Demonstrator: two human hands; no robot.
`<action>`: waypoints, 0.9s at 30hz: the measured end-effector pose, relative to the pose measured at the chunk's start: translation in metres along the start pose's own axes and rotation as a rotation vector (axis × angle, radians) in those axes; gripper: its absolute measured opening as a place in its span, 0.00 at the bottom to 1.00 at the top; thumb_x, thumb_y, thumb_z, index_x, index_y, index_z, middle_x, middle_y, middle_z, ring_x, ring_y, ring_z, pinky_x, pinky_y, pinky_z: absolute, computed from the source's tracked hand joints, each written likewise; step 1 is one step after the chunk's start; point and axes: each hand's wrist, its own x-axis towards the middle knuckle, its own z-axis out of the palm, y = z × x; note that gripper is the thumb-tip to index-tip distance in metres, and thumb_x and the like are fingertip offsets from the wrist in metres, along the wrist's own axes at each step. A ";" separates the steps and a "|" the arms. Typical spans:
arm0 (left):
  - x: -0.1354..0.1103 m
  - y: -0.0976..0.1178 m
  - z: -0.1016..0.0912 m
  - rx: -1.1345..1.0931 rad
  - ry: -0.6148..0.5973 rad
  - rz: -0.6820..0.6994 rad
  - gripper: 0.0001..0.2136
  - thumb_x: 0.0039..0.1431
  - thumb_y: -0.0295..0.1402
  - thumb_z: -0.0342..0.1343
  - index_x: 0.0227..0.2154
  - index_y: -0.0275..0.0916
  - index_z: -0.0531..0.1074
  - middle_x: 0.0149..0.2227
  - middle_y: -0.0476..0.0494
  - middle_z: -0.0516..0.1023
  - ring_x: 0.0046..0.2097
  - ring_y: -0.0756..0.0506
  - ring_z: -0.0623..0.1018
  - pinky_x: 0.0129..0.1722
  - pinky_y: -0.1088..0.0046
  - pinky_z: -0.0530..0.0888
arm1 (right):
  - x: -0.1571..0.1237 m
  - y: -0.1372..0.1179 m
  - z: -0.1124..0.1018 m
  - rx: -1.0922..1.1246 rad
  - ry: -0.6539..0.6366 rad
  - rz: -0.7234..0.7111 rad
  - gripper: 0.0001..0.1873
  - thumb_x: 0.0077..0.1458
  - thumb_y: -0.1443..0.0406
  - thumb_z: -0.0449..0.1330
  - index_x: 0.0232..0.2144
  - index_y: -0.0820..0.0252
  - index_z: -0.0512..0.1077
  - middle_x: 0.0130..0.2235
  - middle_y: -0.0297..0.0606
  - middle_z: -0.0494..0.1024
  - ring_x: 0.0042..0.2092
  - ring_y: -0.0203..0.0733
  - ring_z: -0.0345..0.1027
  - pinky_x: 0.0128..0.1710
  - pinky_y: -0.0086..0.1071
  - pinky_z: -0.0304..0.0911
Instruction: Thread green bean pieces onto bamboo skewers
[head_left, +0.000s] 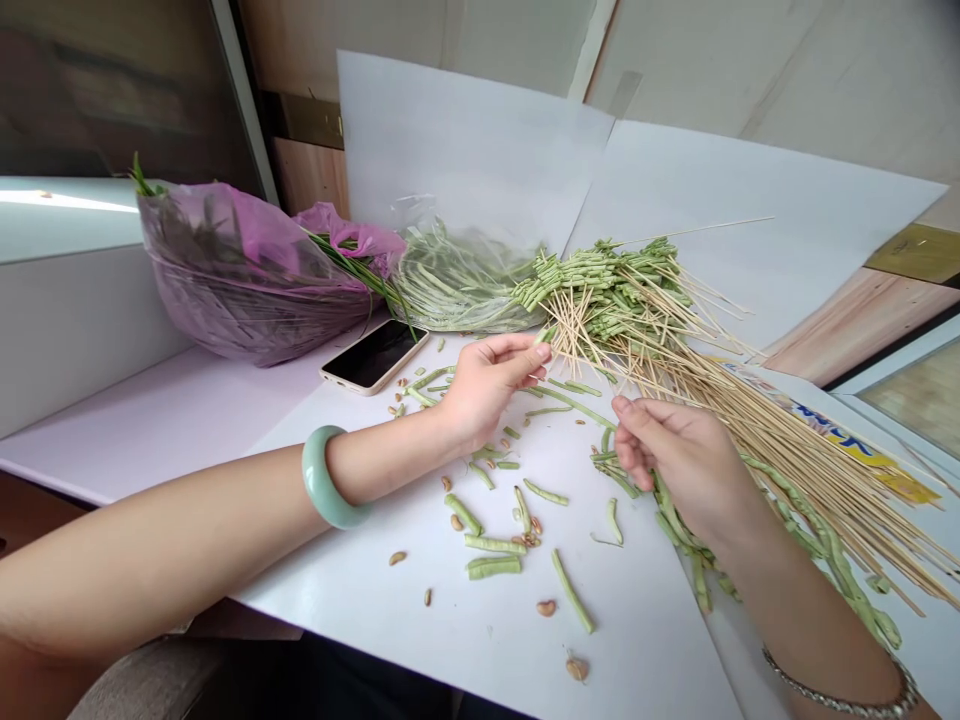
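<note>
Our left hand (487,385) pinches a bean piece (545,335) between thumb and fingertips, touching the skewered beans (607,285). Our right hand (679,455) curls over long beans (817,540) on the white paper (465,620); we cannot tell whether it grips them.

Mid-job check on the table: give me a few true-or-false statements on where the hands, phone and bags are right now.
1. The left hand touches the near end of the bundle of green bean pieces threaded on bamboo skewers. True.
2. The cream-cased smartphone lies screen down. False: its dark screen faces up.
3. The purple plastic bag of greens lies right of the skewers. False: it lies left of them, behind the phone.
4. On the white paper sheet lie scattered short green bean offcuts and brown seeds. True.
5. The pale green bangle is on the right wrist. False: it is on the left; the right hand has a thin metal bracelet.
</note>
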 end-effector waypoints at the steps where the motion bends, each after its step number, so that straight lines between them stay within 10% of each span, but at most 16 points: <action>1: 0.003 0.001 -0.001 0.008 0.029 0.016 0.04 0.48 0.27 0.66 0.24 0.32 0.77 0.24 0.49 0.75 0.25 0.55 0.72 0.29 0.79 0.68 | 0.000 -0.001 -0.004 -0.217 0.126 -0.167 0.21 0.51 0.54 0.65 0.16 0.60 0.66 0.15 0.30 0.65 0.16 0.31 0.54 0.16 0.29 0.51; 6: 0.009 0.004 -0.005 0.000 0.105 0.032 0.06 0.50 0.29 0.65 0.24 0.31 0.76 0.25 0.48 0.75 0.25 0.56 0.71 0.28 0.79 0.68 | 0.004 -0.006 -0.017 -1.119 0.598 -0.921 0.13 0.55 0.57 0.63 0.36 0.61 0.76 0.36 0.48 0.77 0.40 0.53 0.67 0.42 0.46 0.61; 11: 0.009 0.006 -0.003 -0.017 0.129 0.037 0.08 0.53 0.28 0.64 0.22 0.31 0.74 0.21 0.51 0.71 0.23 0.56 0.68 0.27 0.80 0.66 | 0.000 -0.006 -0.013 -1.418 0.566 -0.976 0.11 0.59 0.63 0.59 0.43 0.62 0.75 0.39 0.47 0.79 0.42 0.55 0.67 0.41 0.45 0.56; 15: 0.010 0.008 -0.003 -0.018 0.147 0.033 0.10 0.57 0.27 0.60 0.21 0.31 0.73 0.22 0.50 0.71 0.23 0.57 0.68 0.26 0.81 0.66 | -0.002 0.006 -0.006 -1.348 0.405 -1.010 0.12 0.62 0.70 0.53 0.39 0.65 0.77 0.22 0.38 0.75 0.27 0.42 0.67 0.27 0.34 0.55; 27: 0.016 -0.003 -0.010 0.150 0.177 0.114 0.10 0.57 0.26 0.60 0.21 0.32 0.75 0.20 0.51 0.69 0.22 0.56 0.66 0.24 0.80 0.63 | -0.009 0.030 0.012 -1.087 0.211 -0.815 0.18 0.61 0.72 0.47 0.41 0.69 0.77 0.33 0.46 0.83 0.30 0.45 0.77 0.28 0.33 0.68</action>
